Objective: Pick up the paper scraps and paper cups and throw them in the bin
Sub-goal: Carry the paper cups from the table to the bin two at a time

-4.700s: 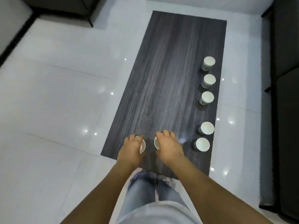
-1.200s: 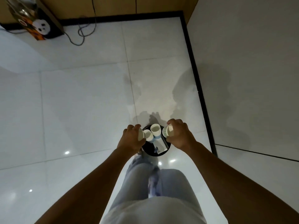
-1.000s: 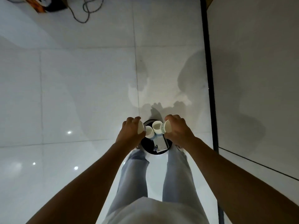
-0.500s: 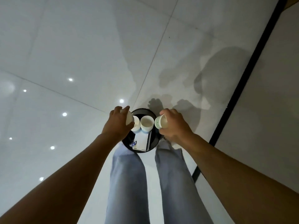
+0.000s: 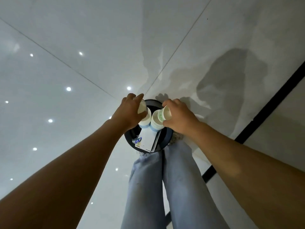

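Paper cups [image 5: 165,115], one gripped in each of the hands [image 5: 130,111], now hover right over the bin [image 5: 166,142] at 12 o'clock, basically ready to drop.

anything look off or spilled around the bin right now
Nothing stands out. Each hand, left and right, holds a paper cup over the black bin, which already holds two cups and paper. No spill shows on the floor.

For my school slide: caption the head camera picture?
Both hands hold paper cups over the bin.
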